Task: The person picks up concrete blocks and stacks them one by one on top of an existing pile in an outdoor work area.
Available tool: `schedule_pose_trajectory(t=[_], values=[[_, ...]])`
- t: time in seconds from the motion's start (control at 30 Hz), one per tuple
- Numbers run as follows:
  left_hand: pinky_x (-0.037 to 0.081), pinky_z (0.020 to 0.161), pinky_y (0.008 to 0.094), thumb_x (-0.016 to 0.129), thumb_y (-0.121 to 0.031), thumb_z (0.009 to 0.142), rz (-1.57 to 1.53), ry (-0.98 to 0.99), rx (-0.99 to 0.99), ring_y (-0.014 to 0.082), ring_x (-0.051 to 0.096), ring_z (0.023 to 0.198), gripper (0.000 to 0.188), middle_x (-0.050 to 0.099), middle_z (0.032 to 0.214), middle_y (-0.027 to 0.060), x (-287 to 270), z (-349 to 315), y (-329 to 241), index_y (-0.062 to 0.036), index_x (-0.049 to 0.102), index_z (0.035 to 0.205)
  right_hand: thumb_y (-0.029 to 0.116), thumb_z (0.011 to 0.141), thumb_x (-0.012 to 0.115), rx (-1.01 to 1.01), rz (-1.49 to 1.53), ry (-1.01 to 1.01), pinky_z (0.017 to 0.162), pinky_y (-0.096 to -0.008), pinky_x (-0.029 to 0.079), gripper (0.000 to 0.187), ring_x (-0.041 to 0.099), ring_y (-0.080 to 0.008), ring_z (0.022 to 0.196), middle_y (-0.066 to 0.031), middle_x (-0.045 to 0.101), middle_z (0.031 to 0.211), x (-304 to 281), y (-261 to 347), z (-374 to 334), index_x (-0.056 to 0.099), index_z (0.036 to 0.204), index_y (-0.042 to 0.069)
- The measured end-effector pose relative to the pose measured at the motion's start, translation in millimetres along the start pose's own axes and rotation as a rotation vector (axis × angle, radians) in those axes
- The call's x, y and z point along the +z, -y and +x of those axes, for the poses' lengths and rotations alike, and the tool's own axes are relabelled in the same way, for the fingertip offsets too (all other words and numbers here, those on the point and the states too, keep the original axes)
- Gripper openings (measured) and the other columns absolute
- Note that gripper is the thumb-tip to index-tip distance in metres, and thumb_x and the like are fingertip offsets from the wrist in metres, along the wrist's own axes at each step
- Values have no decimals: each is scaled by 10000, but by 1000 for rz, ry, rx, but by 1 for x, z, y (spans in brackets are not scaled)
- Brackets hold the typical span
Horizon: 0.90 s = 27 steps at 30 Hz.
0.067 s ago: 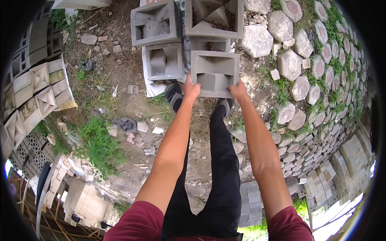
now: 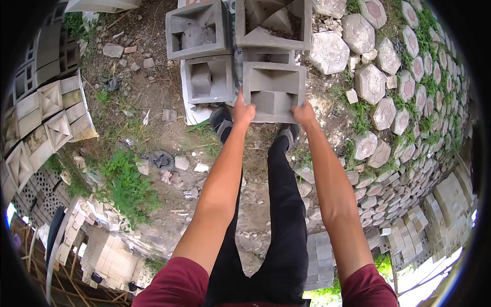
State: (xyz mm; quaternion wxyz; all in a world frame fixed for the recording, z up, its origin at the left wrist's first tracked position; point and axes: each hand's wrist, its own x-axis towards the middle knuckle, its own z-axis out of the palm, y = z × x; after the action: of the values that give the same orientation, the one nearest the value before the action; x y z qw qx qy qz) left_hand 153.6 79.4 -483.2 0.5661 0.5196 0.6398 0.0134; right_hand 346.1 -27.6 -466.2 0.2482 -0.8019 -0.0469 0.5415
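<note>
Between my two hands is a grey concrete block (image 2: 273,113), square with a hollowed, angular inside. My left hand (image 2: 244,110) grips its left side near the lower corner, and my right hand (image 2: 305,113) grips the right side at about the same height. The fingers are partly hidden behind the block. Just left of it stands a similar hollow block (image 2: 230,77), and beyond that one another block (image 2: 224,25). A larger hollow block (image 2: 307,23) stands past the held one, partly over a block (image 2: 266,53) that the held one half hides.
A pale printed sheet (image 2: 192,113) lies under the blocks. Hexagonal pavers (image 2: 371,83) cover the ground to the right. Patterned blocks (image 2: 59,128) are stacked at the far left. Stones, a green plant (image 2: 128,184) and a dark crumpled bag (image 2: 161,159) lie on the dirt.
The held block has shifted very slightly away from me, with both hands still on it. The rest of the view has barely moved.
</note>
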Motion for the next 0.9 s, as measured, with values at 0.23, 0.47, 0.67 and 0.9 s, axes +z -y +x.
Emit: schedule_pose_trajectory(t=[0.23,0.47,0.67,0.9], values=[[442,853,273,505,77,697,-181,-90,129,204,575,1043,754,603,1169,111,18,60,0,-66,388,1428,51,751,591,-194,59,-62,909,-361,467,540,613,-324,1053,-221,633,1126,7,-3,72,512,1283,12],[365,1018,283,526,49,697,-252,-35,103,247,525,1211,770,550,1309,196,21,69,4,9,341,1443,87,762,636,-126,73,-62,905,-352,478,634,627,-288,1049,-197,647,1137,13,-13,91,464,1371,50],[368,1017,289,522,83,717,-226,71,126,234,523,1203,727,546,1300,177,21,69,-25,27,348,1420,262,781,698,-185,-54,-154,930,-406,466,608,602,-389,1080,-241,628,1150,-3,-1,93,505,1316,47],[283,1117,363,514,66,805,-82,127,278,321,358,1371,633,387,1444,243,-46,13,-73,38,320,1407,211,811,664,-396,-251,-276,920,-457,458,481,572,-452,1057,-297,605,1114,-39,81,-37,521,1211,-15]])
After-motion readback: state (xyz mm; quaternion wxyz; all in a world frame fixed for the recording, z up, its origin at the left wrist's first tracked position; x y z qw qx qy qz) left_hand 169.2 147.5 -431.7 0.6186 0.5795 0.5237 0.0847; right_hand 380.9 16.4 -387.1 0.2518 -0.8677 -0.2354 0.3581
